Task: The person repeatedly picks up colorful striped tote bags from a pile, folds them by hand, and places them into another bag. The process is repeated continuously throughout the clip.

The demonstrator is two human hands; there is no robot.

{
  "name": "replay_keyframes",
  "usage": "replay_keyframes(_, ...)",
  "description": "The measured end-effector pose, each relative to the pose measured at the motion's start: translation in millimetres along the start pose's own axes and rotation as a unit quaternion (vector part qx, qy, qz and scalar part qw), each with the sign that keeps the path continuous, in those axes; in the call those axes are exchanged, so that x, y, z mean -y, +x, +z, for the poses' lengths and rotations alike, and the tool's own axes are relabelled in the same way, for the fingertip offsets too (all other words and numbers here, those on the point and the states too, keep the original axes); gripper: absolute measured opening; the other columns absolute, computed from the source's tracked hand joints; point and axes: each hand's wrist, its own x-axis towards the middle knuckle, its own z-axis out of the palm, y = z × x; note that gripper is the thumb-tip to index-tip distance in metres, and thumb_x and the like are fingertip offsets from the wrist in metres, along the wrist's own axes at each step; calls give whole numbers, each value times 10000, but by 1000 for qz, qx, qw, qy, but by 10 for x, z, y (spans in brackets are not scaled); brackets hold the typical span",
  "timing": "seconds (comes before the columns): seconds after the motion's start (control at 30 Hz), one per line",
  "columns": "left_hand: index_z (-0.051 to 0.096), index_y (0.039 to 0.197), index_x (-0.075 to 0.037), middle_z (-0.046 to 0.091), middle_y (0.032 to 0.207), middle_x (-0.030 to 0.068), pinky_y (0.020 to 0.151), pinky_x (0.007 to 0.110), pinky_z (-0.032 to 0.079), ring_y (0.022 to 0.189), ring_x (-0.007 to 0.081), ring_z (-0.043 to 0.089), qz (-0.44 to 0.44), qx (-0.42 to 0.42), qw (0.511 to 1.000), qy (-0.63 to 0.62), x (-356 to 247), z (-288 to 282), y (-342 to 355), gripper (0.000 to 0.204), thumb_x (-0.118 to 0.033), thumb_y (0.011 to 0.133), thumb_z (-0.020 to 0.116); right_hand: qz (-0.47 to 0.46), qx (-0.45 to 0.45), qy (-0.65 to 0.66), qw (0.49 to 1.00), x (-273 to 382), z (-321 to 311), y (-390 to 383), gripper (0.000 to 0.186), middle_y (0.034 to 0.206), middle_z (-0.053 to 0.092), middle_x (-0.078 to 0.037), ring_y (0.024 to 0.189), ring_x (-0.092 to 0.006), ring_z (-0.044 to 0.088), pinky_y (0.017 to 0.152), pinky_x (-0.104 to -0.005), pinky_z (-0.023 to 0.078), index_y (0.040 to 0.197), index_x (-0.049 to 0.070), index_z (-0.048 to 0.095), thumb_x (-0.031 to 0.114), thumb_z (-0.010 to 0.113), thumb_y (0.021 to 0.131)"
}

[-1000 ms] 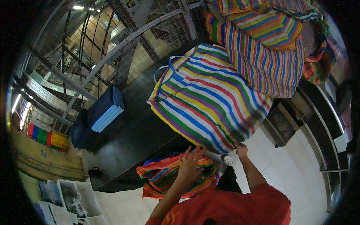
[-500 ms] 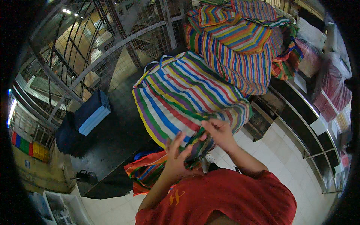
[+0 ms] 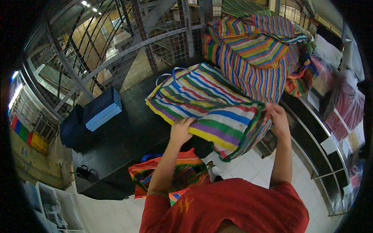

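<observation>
A large striped woven bag (image 3: 229, 121) in white, blue, green, yellow, purple and red lies on the dark table (image 3: 136, 120), its near right part hanging past the edge. Blue and white strap handles (image 3: 175, 79) show at its far left. My left hand (image 3: 181, 131) is closed on the bag's yellow-striped near edge. Over on the right, my right hand (image 3: 278, 117) grips the green-trimmed border of the same bag, pulling it out wide. Some of its fingertips are hidden. Below, an orange striped bag (image 3: 190, 161) hangs by the table's front edge, partly behind my left forearm.
A heap of striped bags (image 3: 252, 54) rises behind. Folded blue cloths (image 3: 103, 109) are stacked on the left, near a small black object (image 3: 83, 171). Wire mesh (image 3: 163, 46) stands at the back. To the right are a rack (image 3: 330, 163) and plastic-wrapped bundles (image 3: 344, 105).
My hands have moved apart: the right outward to the right with the green-trimmed border, the left up to the near edge. The bag's gathered near part is now spread out.
</observation>
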Motion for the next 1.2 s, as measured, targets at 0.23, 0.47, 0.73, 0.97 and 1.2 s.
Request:
replay_keyframes(0.23, 682, 1066, -45, 691, 858, 206, 705, 432, 526, 809, 388, 674, -202, -76, 961, -173, -524, -78, 124, 320, -116, 754, 658, 209, -414, 217, 859, -3103, -819, -1018, 658, 1185, 558, -92, 1007, -312, 552, 798, -476, 484, 1281, 79, 503, 598, 565, 880)
replay_keyframes(0.47, 674, 1074, -28, 696, 854, 215, 725, 410, 527, 831, 375, 687, -292, -14, 931, -218, -772, -449, 215, 297, -202, 834, 654, 224, -49, 562, 794, -2310, 153, -612, 898, 1429, 489, -110, 1288, -334, 464, 1091, -485, 371, 1456, 107, 408, 714, 579, 817)
replay_keyframes(0.73, 641, 1188, 26, 660, 1131, 72, 907, 318, 463, 1011, 172, 608, -481, -140, 766, -403, -455, -506, 305, 584, -484, 906, 663, -37, -28, 426, 904, -313, 299, 1368, 938, 1598, 236, -65, 1439, -314, 267, 1176, -534, 138, 1572, 214, 169, 812, 321, 866)
replay_keyframes(0.97, 604, 1203, 108, 670, 1128, 163, 887, 368, 481, 1014, 217, 635, -564, -223, 677, -417, 698, -664, -95, 859, -677, 855, 589, -172, 317, -53, 931, -847, 2426, 3183, 827, 1630, 128, -111, 1492, -264, 147, 1202, -406, 119, 1562, 113, 180, 622, 427, 959)
replay_keyframes(1.2, 360, 1471, 3, 495, 1421, 210, 1082, 443, 376, 1292, 374, 491, -678, -212, 627, -319, 1280, -29, -495, 1077, -775, 766, 601, -49, 460, -406, 788, -2449, 3054, 3483, 945, 1609, 177, -174, 1481, -346, 183, 1187, -410, 225, 1560, 196, 212, 701, 566, 844)
